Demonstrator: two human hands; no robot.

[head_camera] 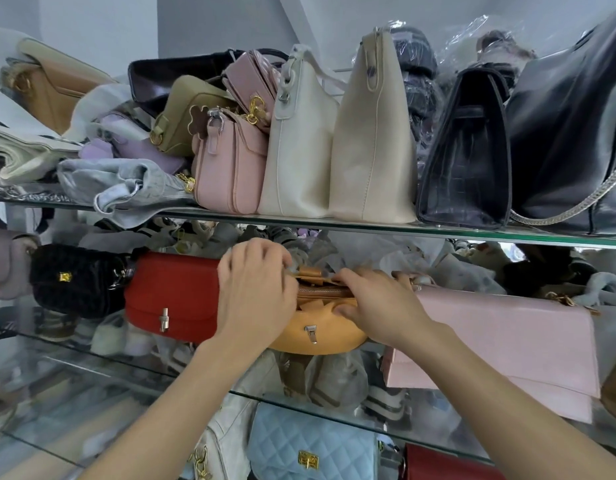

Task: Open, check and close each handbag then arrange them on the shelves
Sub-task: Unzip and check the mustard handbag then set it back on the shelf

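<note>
An orange handbag with a silver clasp sits on the middle glass shelf, between a red bag and a pink flap bag. My left hand grips its top left end, fingers curled over the strap and zip. On the right, my right hand holds the top edge, thumb pressed on the bag's front and fingers curled behind. The zip line shows between both hands; whether it is open I cannot tell.
The upper glass shelf carries a pink bag, two cream bags and black bags. A fuzzy black bag stands left of the red one. Below lie a blue quilted bag and a dark red bag.
</note>
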